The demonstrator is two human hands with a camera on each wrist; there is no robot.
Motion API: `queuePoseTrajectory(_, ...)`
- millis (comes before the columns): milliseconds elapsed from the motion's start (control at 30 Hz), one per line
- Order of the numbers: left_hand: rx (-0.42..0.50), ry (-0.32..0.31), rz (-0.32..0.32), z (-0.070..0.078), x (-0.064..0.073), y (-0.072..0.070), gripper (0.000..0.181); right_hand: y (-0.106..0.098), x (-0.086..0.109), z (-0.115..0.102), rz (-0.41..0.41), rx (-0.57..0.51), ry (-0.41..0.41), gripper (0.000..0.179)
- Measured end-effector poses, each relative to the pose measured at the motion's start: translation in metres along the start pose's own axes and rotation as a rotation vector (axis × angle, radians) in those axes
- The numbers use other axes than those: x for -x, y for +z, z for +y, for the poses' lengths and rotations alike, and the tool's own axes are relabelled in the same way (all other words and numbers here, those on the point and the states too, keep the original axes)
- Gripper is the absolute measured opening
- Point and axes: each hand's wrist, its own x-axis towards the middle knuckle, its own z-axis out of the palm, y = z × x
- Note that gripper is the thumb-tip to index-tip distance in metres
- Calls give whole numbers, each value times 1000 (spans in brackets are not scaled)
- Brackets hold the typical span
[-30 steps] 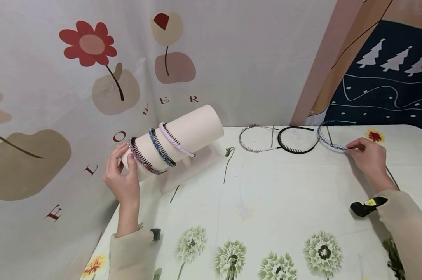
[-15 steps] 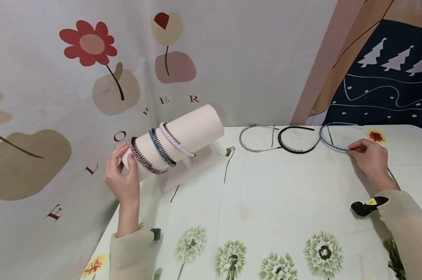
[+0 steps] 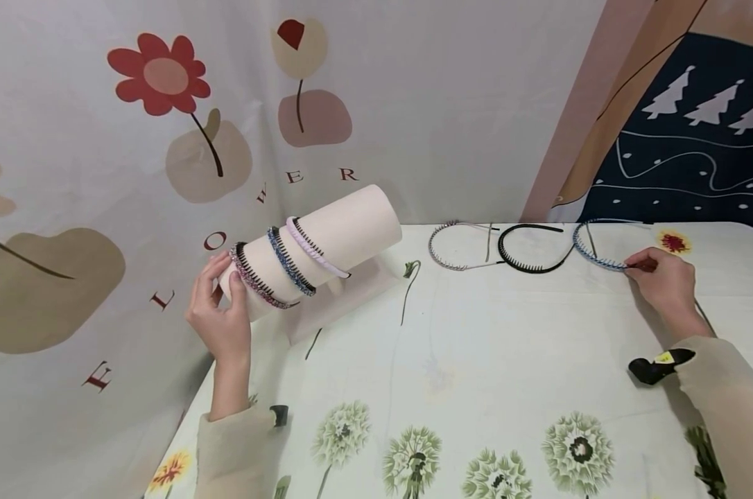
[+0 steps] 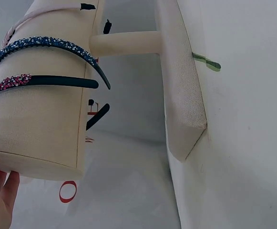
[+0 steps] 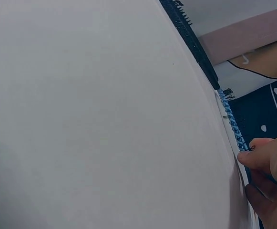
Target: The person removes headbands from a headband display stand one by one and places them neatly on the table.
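Note:
My left hand (image 3: 220, 322) grips the near end of a pale padded cylinder (image 3: 360, 225), part of a headband stand, thumb on its side. Three headbands ring the cylinder: one pink glitter (image 3: 252, 281), one blue glitter (image 4: 43, 42) and one lilac (image 3: 310, 251). At the table's far right, my right hand (image 3: 663, 284) pinches the end of a light blue toothed headband (image 3: 604, 263) between thumb and fingers. In the right wrist view its braided-looking band (image 5: 232, 119) runs up from my fingertips, close to the black headband (image 5: 190, 43).
A greyish headband (image 3: 437, 260) lies at the table's back edge, left of the black one, their ends meeting. The stand's flat base (image 4: 181, 86) sits beneath the cylinder, joined by a short post (image 4: 124, 44). A printed curtain (image 3: 451, 118) hangs behind the flower-patterned tablecloth (image 3: 476, 360).
My right hand and the light blue headband have shifted slightly to the right, away from the black one. The left hand and the stand stay put.

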Motion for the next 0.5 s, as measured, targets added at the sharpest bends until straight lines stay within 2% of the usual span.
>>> queuePoseTrajectory(500, -11, 15, 9, -5, -1, 1, 22, 0, 1, -1, -11, 13, -2, 21)
